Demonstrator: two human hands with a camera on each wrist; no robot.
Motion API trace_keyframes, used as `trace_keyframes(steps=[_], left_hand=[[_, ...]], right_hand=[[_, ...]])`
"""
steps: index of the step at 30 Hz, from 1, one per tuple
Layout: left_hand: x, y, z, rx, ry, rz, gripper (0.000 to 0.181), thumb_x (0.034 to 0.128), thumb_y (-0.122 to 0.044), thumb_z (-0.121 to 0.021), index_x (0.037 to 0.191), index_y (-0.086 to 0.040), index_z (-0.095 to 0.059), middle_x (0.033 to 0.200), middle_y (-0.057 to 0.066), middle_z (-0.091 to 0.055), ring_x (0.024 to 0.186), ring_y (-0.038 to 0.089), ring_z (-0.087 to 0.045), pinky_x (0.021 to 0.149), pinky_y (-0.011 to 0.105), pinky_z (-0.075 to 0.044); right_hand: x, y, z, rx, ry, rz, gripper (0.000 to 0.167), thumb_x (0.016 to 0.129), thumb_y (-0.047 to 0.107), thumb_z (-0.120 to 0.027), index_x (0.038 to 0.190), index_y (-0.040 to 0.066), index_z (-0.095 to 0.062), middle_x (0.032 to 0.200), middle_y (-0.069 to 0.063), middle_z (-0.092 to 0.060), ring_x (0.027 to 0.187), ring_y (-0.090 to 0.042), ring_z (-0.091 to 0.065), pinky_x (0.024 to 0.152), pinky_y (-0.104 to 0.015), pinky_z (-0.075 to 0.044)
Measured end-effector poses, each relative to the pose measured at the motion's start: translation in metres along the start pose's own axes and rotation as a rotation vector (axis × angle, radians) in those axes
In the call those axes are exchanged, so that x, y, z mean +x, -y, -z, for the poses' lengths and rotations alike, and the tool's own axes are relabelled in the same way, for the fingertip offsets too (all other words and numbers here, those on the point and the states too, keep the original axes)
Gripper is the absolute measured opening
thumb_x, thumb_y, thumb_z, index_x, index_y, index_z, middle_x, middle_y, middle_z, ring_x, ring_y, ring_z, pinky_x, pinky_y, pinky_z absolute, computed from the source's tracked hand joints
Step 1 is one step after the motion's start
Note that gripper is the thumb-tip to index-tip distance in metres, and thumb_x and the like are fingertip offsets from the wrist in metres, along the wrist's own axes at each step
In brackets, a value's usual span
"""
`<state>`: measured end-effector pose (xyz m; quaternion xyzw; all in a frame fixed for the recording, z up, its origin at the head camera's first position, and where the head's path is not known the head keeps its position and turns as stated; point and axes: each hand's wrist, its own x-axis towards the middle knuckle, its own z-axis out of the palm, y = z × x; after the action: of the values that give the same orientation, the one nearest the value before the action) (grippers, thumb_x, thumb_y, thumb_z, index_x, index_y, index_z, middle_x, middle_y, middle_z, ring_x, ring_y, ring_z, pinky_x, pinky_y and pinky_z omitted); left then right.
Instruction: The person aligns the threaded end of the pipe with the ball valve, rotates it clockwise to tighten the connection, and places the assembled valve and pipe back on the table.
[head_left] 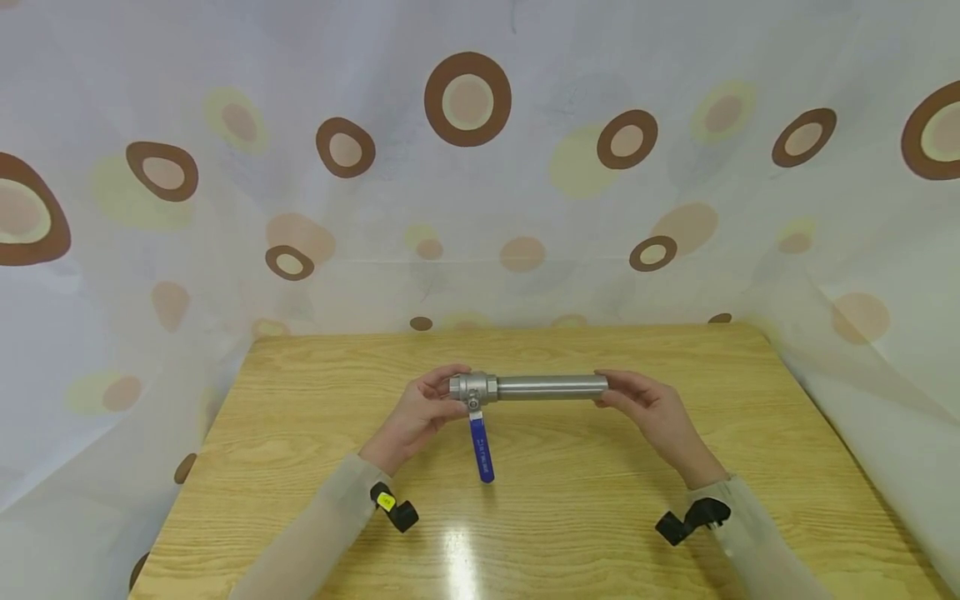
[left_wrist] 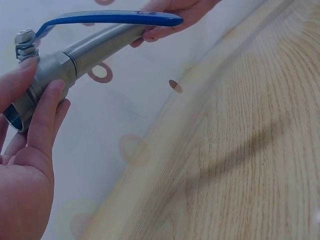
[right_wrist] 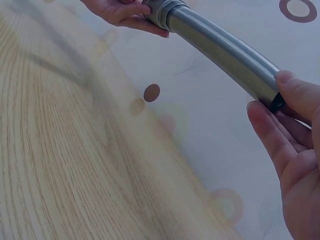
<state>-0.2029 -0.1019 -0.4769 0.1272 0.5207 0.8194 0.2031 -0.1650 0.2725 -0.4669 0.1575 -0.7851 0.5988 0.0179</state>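
A steel ball valve (head_left: 474, 387) with a blue lever handle (head_left: 482, 448) is joined to a straight metal pipe (head_left: 551, 387). Both are held level above the table. My left hand (head_left: 422, 414) grips the valve body by its free end, thumb and fingers around it. At the pipe's far end, my right hand (head_left: 652, 417) pinches the tube between thumb and fingertips. In the left wrist view, threads show where the pipe (left_wrist: 102, 47) meets the valve (left_wrist: 50, 72), and the blue lever (left_wrist: 110, 18) runs above the pipe. The right wrist view shows the pipe's open end (right_wrist: 276, 102).
Below lies a wood-grain table (head_left: 570, 517), with the shadow of the held parts on it. A pale curtain (head_left: 525, 192) with brown and yellow spots hangs around its back and sides. Black wrist cameras (head_left: 395, 508) are strapped over the sleeves.
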Motion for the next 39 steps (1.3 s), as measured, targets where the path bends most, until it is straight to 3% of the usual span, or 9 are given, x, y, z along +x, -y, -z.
trace_keyframes(steps=[6, 12, 20, 25, 33, 39], left_hand=[[0.0012, 0.0019, 0.0004, 0.001, 0.005, -0.001, 0.06, 0.0849, 0.018, -0.061, 0.11, -0.034, -0.078, 0.125, -0.005, -0.069, 0.115, 0.02, -0.057, 0.092, 0.026, -0.057], [0.0012, 0.0013, 0.0002, -0.004, 0.009, -0.002, 0.061, 0.0849, 0.019, -0.06, 0.111, -0.034, -0.077, 0.126, -0.004, -0.068, 0.116, 0.02, -0.057, 0.092, 0.026, -0.057], [0.002, -0.001, -0.0012, -0.004, -0.008, -0.001, 0.063, 0.0849, 0.021, -0.059, 0.11, -0.033, -0.078, 0.123, -0.006, -0.071, 0.114, 0.018, -0.059, 0.091, 0.025, -0.057], [0.0018, -0.0009, -0.0016, -0.01, -0.002, 0.004, 0.062, 0.0845, 0.021, -0.06, 0.111, -0.032, -0.077, 0.124, -0.005, -0.071, 0.113, 0.018, -0.06, 0.092, 0.026, -0.057], [0.0014, -0.002, -0.0029, -0.014, 0.008, -0.004, 0.063, 0.084, 0.022, -0.059, 0.112, -0.031, -0.077, 0.124, -0.001, -0.069, 0.111, 0.018, -0.063, 0.093, 0.027, -0.058], [0.0022, -0.0027, -0.0032, -0.01, 0.015, 0.0, 0.062, 0.0843, 0.021, -0.06, 0.112, -0.032, -0.077, 0.125, -0.001, -0.069, 0.113, 0.019, -0.062, 0.094, 0.027, -0.057]], right_hand=[[0.0, 0.0012, 0.0005, 0.027, 0.021, 0.026, 0.044, 0.103, 0.004, -0.062, 0.146, -0.002, -0.055, 0.116, 0.006, -0.073, 0.102, -0.009, -0.072, 0.091, -0.023, -0.058], [-0.0003, 0.0025, 0.0013, -0.008, 0.005, 0.002, 0.04, 0.104, 0.012, -0.062, 0.143, 0.002, -0.06, 0.111, 0.005, -0.076, 0.099, -0.009, -0.073, 0.093, -0.019, -0.056], [0.0016, 0.0015, 0.0019, 0.038, 0.035, 0.035, 0.042, 0.103, 0.003, -0.062, 0.144, -0.002, -0.056, 0.108, -0.003, -0.075, 0.099, -0.012, -0.073, 0.091, -0.025, -0.059], [0.001, 0.0003, 0.0014, 0.001, 0.01, 0.013, 0.039, 0.104, 0.01, -0.062, 0.142, 0.002, -0.06, 0.11, 0.003, -0.076, 0.099, -0.011, -0.073, 0.093, -0.022, -0.057], [0.001, 0.0004, 0.001, 0.092, 0.044, 0.036, 0.045, 0.102, 0.001, -0.062, 0.146, -0.007, -0.051, 0.113, 0.006, -0.073, 0.103, -0.009, -0.072, 0.092, -0.026, -0.059], [0.0008, 0.001, 0.001, 0.058, 0.024, 0.027, 0.04, 0.104, 0.005, -0.061, 0.141, -0.008, -0.054, 0.11, 0.006, -0.075, 0.099, -0.01, -0.073, 0.092, -0.023, -0.058]])
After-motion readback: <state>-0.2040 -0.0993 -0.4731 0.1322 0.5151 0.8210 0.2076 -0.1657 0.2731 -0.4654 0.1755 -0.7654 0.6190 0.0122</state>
